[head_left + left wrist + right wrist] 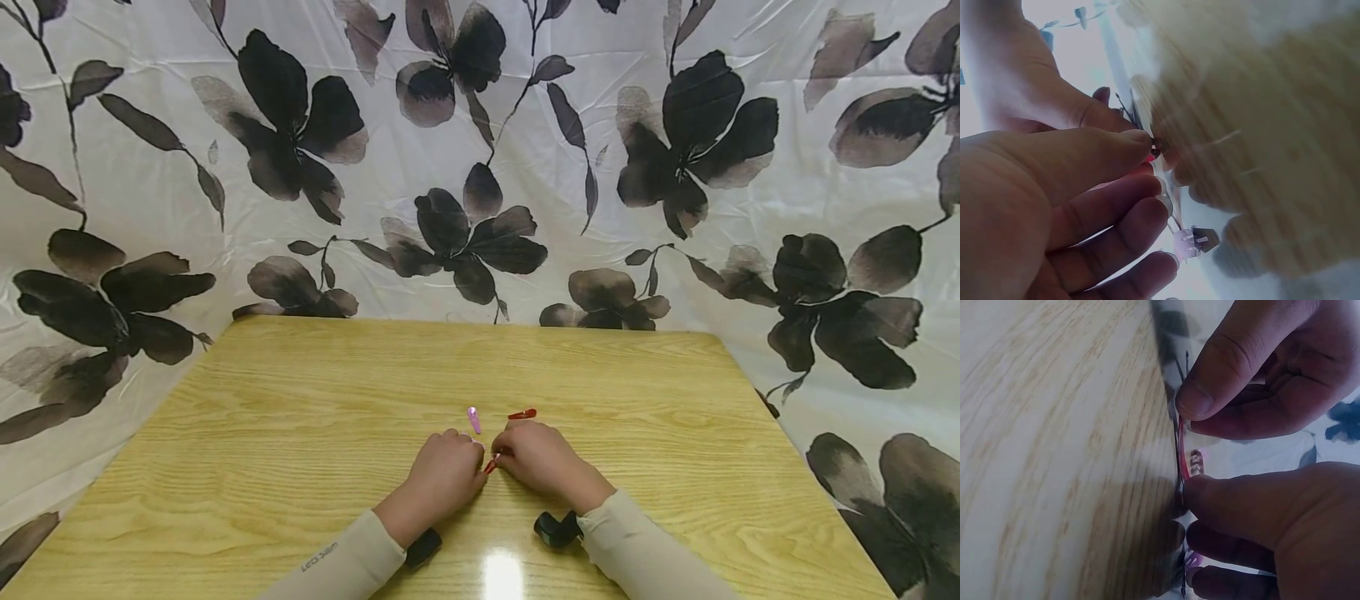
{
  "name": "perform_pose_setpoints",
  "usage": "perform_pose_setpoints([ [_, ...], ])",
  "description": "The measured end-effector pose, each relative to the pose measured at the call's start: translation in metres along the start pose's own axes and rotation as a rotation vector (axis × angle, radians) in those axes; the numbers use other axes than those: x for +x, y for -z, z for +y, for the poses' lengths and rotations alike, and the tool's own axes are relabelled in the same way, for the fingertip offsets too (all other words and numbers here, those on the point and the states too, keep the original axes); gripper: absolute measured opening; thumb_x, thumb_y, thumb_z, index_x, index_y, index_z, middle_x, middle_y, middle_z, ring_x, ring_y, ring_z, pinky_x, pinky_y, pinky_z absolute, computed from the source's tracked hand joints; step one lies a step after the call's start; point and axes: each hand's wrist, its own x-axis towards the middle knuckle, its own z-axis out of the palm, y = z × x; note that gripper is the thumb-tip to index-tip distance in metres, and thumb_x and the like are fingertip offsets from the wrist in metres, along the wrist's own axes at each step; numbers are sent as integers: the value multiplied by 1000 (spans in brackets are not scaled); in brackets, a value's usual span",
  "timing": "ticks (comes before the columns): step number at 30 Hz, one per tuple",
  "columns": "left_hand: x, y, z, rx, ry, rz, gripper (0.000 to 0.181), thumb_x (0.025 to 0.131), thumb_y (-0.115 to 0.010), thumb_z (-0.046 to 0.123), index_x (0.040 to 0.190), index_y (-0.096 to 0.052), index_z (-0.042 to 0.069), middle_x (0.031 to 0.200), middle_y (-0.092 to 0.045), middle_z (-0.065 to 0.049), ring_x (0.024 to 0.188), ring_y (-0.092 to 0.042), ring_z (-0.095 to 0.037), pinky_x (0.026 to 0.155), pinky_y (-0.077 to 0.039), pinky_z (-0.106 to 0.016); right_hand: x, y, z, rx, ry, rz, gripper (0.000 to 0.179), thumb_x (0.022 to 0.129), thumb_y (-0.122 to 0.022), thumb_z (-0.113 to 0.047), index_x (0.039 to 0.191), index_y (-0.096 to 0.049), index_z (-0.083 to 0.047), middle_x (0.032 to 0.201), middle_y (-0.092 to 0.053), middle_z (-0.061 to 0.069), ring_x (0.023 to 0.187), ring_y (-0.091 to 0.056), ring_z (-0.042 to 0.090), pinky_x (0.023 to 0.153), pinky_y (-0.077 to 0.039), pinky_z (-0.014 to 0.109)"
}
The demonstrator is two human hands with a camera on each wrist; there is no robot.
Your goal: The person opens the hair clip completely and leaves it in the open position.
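A small red snap hair clip is held low over the table between both hands. My left hand pinches one end with thumb and forefinger, its other fingers bent loosely. The opposite end is pinched by my right hand. In the right wrist view the red clip spans the gap between the two thumbs, its thin strips showing; the fingertips cover its ends. Just beyond the left hand lies a pink hair clip. Another red hair clip lies beyond the right knuckles.
The wood-grain table spreads around the hands, with a bright glare near its front. A floral cloth hangs behind it and at both sides. Black devices sit under the wrists.
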Motion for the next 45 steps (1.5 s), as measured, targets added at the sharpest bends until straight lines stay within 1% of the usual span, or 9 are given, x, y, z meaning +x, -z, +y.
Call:
perform_pose_setpoints([
  [6,1,-2,0,5,-3,-2,29,84,-72,29,61,-59,17,60,-57,4,61,-52,-16,55,-39,-31,-1,-1,0,19,-13,9,8,87,-72,-26,87,-73,-18,83,-67,-8,74,-59,7,68,-48,27],
  [13,1,-4,1,0,3,9,27,82,-72,23,59,-60,16,60,-58,3,61,-54,-17,56,-39,-32,-4,0,2,80,-43,1,4,87,-72,-19,86,-72,-14,82,-68,-7,75,-60,8,69,-49,28],
  [20,1,-3,0,-31,11,1,22,80,-69,17,60,-61,15,60,-57,2,59,-53,-17,55,-39,-33,-7,-4,9,231,-105,-25,4,90,-69,-16,86,-71,-17,79,-66,-9,73,-57,4,69,-47,25],
  [23,1,-4,-1,-62,17,11,25,80,-67,15,57,-57,15,56,-52,3,56,-49,-15,54,-37,-32,-8,-5,12,307,-125,-27,5,91,-67,-17,88,-71,-17,79,-65,-10,72,-55,2,69,-46,23],
  [29,4,-4,-6,-191,63,21,30,81,-62,12,53,-53,17,51,-42,7,52,-37,-9,56,-33,-27,-13,-5,17,425,-140,3,7,92,-66,-19,90,-72,-19,84,-67,-12,75,-57,2,71,-48,23],
  [34,6,-3,-10,-299,95,35,19,84,-62,12,65,-65,15,58,-54,8,55,-44,-6,58,-39,-25,-14,-7,20,477,-181,33,6,93,-65,-21,91,-70,-21,85,-66,-13,76,-57,1,71,-47,22],
  [38,7,-3,-12,-409,124,45,17,88,-60,11,73,-67,13,65,-59,6,58,-48,-6,58,-41,-23,-14,-7,19,561,-224,51,7,94,-63,-19,93,-70,-19,82,-67,-6,65,-58,5,61,-48,24],
  [41,8,-4,-14,-519,142,16,17,92,-58,12,79,-68,11,69,-60,6,60,-48,-7,57,-41,-22,-13,-7,19,627,-259,81,8,94,-63,-20,95,-71,-17,79,-68,-1,59,-58,9,55,-47,25],
  [45,10,-5,-18,-660,152,-28,19,96,-55,14,87,-70,8,75,-61,4,64,-49,-8,58,-42,-22,-13,-6,18,692,-297,135,9,94,-64,-21,94,-72,-15,77,-67,2,62,-59,12,56,-46,25],
])
